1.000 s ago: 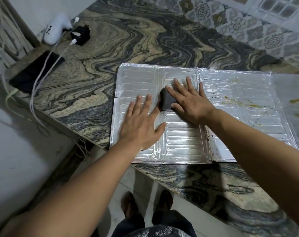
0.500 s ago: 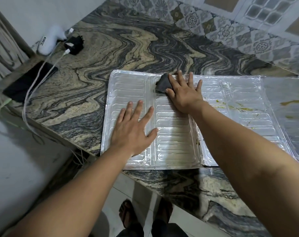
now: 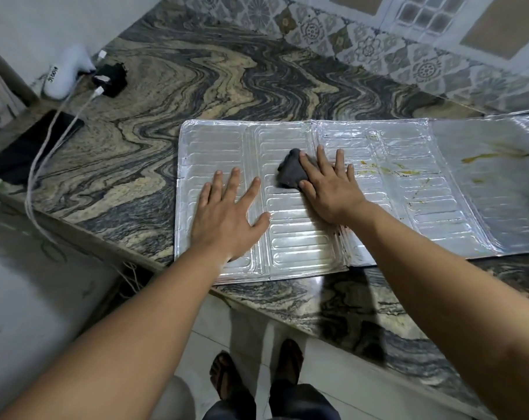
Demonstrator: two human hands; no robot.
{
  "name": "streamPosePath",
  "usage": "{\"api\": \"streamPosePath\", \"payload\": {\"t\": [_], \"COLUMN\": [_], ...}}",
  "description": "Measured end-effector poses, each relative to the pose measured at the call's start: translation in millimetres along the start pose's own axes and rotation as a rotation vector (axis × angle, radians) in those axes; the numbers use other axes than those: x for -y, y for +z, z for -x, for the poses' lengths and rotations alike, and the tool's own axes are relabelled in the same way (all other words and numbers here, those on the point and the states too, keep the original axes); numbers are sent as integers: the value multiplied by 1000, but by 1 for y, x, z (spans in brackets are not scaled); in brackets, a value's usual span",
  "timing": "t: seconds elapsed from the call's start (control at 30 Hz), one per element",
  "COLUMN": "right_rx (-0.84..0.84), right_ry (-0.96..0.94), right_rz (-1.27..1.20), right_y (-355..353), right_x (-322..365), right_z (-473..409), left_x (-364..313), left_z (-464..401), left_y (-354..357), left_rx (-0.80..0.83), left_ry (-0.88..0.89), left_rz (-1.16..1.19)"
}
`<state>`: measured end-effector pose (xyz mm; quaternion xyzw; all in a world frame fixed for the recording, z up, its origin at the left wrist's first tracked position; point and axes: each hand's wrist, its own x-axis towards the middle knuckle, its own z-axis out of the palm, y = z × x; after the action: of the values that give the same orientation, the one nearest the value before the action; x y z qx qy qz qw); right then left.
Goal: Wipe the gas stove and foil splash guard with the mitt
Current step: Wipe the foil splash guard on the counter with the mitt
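2 hands on the flat foil splash guard (image 3: 290,237): left hand (image 3: 224,219) splayed open, right hand (image 3: 333,189) pressing the dark mitt (image 3: 289,172) down, fingers flat

The guard (image 3: 378,189) ran off the right edge, its far panel blurred. The right hand (image 3: 330,189) covered much of the mitt (image 3: 290,172); how it gripped was unclear. The phone (image 3: 30,147) was cut by the left edge. The label on the white device (image 3: 64,74) was unreadable.
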<state>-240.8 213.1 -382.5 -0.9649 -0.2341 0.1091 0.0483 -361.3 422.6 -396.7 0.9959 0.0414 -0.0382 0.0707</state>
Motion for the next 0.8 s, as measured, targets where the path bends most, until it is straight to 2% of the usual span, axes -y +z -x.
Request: {"api": "streamPosePath", "payload": {"t": [0.33, 0.5, 0.63, 0.8], "right_rx": [124, 209, 206, 165], "right_ry": [-125, -143, -183, -218], "right_rz": [26, 30, 45, 69], "right_y": [9, 4, 2, -2], "right_x": [-17, -28, -40, -49], "right_z": [72, 93, 103, 103], "left_x": [2, 4, 3, 2], "left_z": [0, -2, -4, -2], "left_y": [3, 2, -1, 2], "left_rx": [-26, 30, 76, 31], "left_ry": [13, 21, 10, 5], "left_rz": [21, 15, 14, -1]}}
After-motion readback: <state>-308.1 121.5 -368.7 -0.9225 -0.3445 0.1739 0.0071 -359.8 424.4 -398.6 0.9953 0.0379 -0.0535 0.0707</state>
